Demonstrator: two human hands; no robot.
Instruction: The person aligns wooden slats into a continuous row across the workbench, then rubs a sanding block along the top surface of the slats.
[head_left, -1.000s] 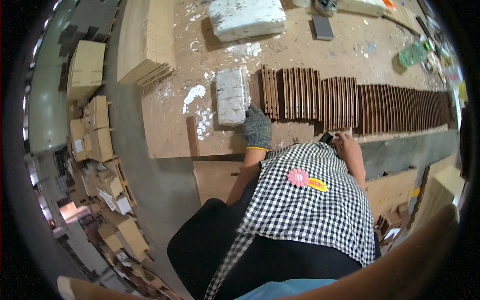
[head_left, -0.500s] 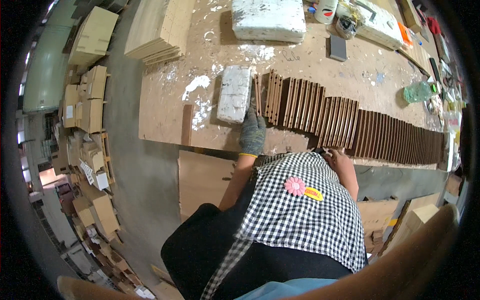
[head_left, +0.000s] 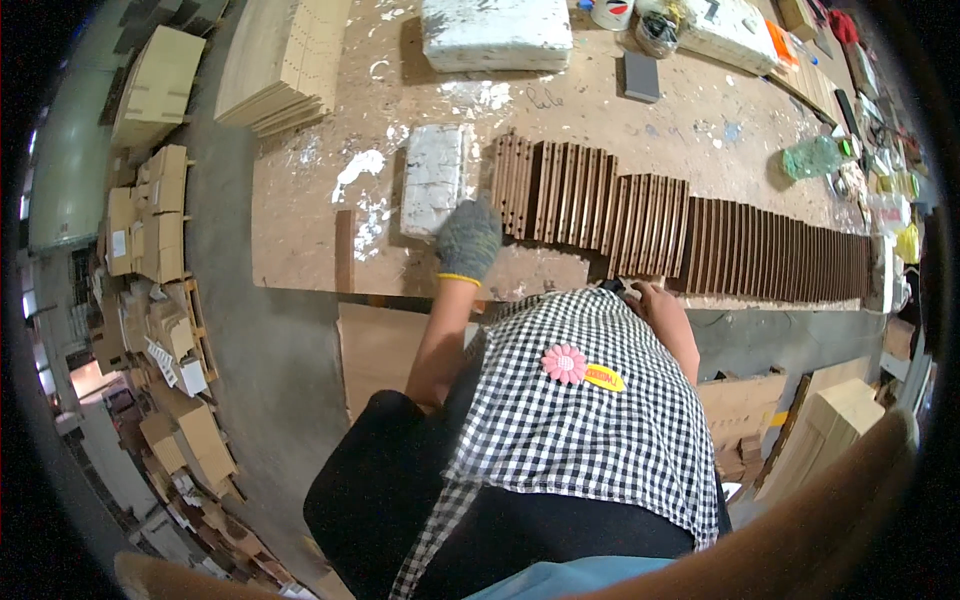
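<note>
My left hand (head_left: 470,241), in a grey knitted glove with a yellow cuff, is over the lower right edge of a white, paint-smeared wrapped block (head_left: 434,182). Its fingers are blurred and partly hidden, so I cannot tell their grip. Just right of it begins a long row of brown grooved strips (head_left: 575,196), standing close together in stepped groups. Bare and with bent fingers, my right hand (head_left: 662,315) is closed at the table's front edge, below the middle of the row. A small dark thing (head_left: 612,286) shows beside its fingertips; what the hand holds is hidden.
A single brown strip (head_left: 345,250) lies at the table's left front. Pale boards (head_left: 285,65) are stacked far left. Behind the row are a larger white block (head_left: 497,35), a dark grey block (head_left: 641,78) and a green plastic bottle (head_left: 812,157). Cartons (head_left: 160,85) stand left of the table.
The separate strips at the row's left end now stand against the others, with the gap closed. My left hand has drawn back from them toward the white block. The whole view has shifted slightly.
</note>
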